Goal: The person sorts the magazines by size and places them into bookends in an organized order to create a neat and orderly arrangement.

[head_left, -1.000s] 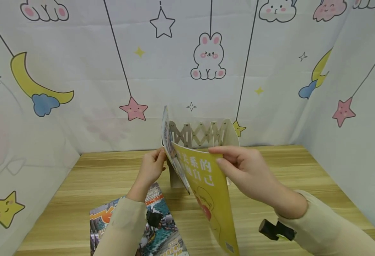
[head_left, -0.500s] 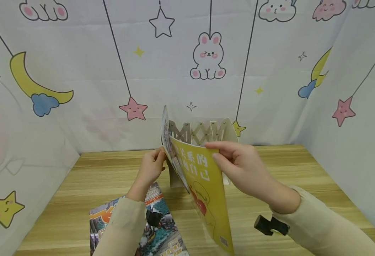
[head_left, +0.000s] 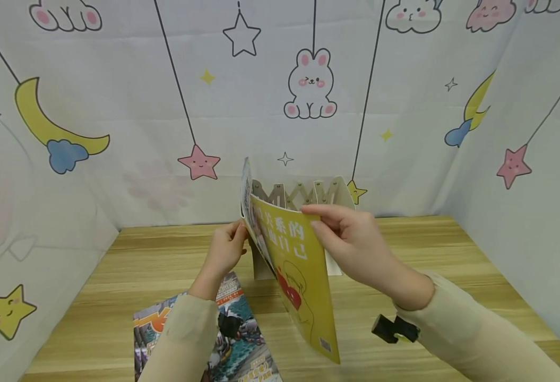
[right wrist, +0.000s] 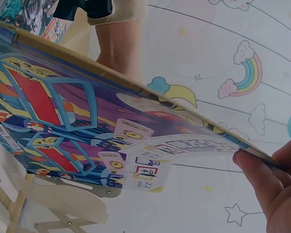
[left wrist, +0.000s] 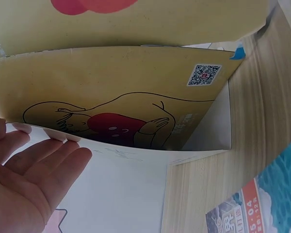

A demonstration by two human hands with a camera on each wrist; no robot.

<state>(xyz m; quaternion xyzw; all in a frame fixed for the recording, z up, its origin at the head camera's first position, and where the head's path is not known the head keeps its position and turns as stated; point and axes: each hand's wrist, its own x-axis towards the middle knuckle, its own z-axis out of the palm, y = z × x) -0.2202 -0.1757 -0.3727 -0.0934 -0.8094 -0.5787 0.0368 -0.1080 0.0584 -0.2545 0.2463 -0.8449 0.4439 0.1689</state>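
Observation:
A yellow magazine (head_left: pixel 303 276) with white lettering and a red heart hangs upright from my right hand (head_left: pixel 365 244), its top edge pinched between thumb and fingers. Its other side, colourful with a car drawing, shows in the right wrist view (right wrist: pixel 63 111). My left hand (head_left: pixel 224 249) holds the left end panel of a beige expandable rack (head_left: pixel 334 199), beside magazines standing there. In the left wrist view the fingers of that hand (left wrist: pixel 43 179) rest along the white panel (left wrist: pixel 131 174), and another yellow cover (left wrist: pixel 126 92) stands just inside it.
Several magazines (head_left: pixel 241 329) with a blue-green cover lie on the wooden table (head_left: pixel 93 297), partly under the left sleeve. A patterned white curtain (head_left: pixel 260 127) hangs behind the rack. A black device (head_left: pixel 395 329) is at the right sleeve.
My right hand and the yellow magazine have moved left and slightly up, closer to the rack's left end. The left hand has stayed in place.

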